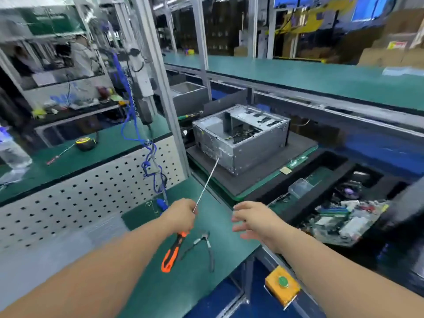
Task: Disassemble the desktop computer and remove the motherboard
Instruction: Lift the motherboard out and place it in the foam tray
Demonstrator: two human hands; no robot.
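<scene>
A grey desktop computer case [259,143] lies open on a black foam pad [247,177], with cables visible inside. My left hand [180,214] grips a long screwdriver [171,253] with an orange and black handle. Its thin shaft [206,183] reaches forward, and the tip touches the near left corner of the case. My right hand [254,220] hovers open over the bench edge, fingers spread, holding nothing. A removed motherboard [344,219] lies in a black tray at the right.
Pliers [206,246] lie on the green mat [188,283] just under my hands. A coiled blue cable [151,161] hangs by the perforated panel [80,193]. A tape measure [86,143] sits at left; a yellow button box [282,286] is mounted below the bench edge.
</scene>
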